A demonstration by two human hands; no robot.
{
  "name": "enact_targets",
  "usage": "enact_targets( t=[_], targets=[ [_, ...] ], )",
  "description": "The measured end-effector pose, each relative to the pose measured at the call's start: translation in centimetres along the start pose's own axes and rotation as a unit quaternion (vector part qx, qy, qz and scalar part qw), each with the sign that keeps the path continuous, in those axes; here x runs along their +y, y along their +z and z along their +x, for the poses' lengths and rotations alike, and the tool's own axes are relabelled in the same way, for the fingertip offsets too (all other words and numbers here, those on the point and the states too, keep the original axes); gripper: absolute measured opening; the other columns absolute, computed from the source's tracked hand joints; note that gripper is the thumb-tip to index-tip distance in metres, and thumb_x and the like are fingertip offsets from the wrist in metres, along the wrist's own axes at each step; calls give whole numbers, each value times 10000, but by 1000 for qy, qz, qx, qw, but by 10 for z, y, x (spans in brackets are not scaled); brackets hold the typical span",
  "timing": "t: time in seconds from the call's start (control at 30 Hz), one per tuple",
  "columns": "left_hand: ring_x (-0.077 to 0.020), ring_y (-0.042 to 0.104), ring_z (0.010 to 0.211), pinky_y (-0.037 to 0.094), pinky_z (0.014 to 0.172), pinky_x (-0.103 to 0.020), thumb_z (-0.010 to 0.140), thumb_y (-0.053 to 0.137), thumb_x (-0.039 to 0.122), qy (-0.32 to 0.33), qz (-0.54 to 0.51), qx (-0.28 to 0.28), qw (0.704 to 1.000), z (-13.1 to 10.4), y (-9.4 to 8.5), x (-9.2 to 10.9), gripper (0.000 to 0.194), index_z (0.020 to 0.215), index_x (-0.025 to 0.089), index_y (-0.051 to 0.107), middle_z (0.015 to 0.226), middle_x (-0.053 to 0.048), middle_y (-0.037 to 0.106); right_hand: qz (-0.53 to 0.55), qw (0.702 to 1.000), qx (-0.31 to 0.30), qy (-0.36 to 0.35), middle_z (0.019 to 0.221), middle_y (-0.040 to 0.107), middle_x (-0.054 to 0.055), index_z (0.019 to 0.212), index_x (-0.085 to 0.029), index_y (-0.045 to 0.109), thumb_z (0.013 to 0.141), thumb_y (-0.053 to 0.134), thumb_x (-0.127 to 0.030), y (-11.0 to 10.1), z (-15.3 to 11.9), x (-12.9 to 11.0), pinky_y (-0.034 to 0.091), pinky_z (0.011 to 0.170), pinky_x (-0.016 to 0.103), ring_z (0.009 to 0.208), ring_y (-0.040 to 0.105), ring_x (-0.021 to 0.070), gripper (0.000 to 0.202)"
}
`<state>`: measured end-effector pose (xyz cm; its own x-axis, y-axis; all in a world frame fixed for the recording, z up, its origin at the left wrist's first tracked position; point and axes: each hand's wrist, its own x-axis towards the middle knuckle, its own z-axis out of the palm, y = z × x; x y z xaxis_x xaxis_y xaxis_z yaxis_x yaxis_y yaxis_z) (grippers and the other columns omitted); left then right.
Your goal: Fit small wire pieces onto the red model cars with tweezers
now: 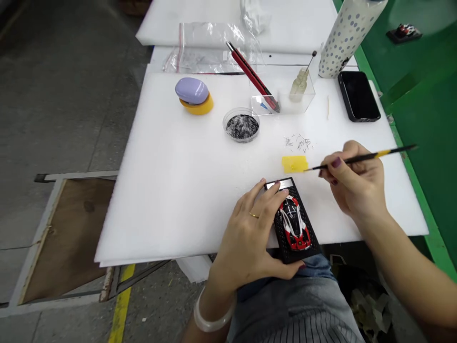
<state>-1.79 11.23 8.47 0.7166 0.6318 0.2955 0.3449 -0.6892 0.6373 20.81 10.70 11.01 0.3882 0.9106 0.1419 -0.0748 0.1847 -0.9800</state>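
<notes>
My left hand (255, 224) is closed around a black display base (309, 224), fingers over its far end and thumb at its near end. On the base sits a small red, white and black model car (294, 221). My right hand (357, 181) pinches a thin paintbrush (369, 156) with a black and yellow handle. Its fine tip points left and meets the right edge of a yellow sticky note (294, 164) lying on the white foam sheet. Tiny dark slivers (299, 142) are scattered just beyond the note.
A round clear dish (242, 125) holds many fine black pieces. Behind it, a clear tray (303, 105) carries a red utility knife (252, 74) and a small glass bottle (299, 85). Around them are a phone (359, 96), a dotted tumbler (348, 38), a purple-topped yellow case (194, 93) and a plastic bag (214, 47).
</notes>
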Motion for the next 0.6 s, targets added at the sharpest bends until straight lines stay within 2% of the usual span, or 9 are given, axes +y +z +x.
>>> enact_targets(
  t=[0.1,0.27,0.43,0.6],
  targets=[
    [-456,416,1461,395,1152,-619,629,808,712,-16,-72,44,996,-1,1,2,1148,1553,231,325,1500,-166,556,44,998,37,-38,574,608,-60,740,-227,613,785,884,-338,10,-25,-8,407,441,216,491,529,88,296],
    [-379,565,1327,396,1165,-546,815,621,722,-53,-168,166,970,-1,11,11,872,1511,239,417,1415,-123,615,78,991,82,-76,571,547,-59,751,-235,558,827,847,-325,29,-49,-4,386,425,225,467,470,93,312],
    [-364,573,1279,405,1160,-529,814,600,788,-89,-196,204,955,3,21,22,884,1491,242,438,1371,-116,609,95,988,106,-62,540,456,-70,745,-246,512,850,821,-312,48,-52,-3,349,404,221,466,427,106,333],
    [-359,574,1270,422,1147,-529,798,637,743,-95,-215,208,949,3,24,24,866,1485,252,443,1342,-107,611,87,985,139,-61,556,477,-54,781,-240,572,868,790,-260,56,-56,-3,316,390,238,470,393,113,235]
  ],
)
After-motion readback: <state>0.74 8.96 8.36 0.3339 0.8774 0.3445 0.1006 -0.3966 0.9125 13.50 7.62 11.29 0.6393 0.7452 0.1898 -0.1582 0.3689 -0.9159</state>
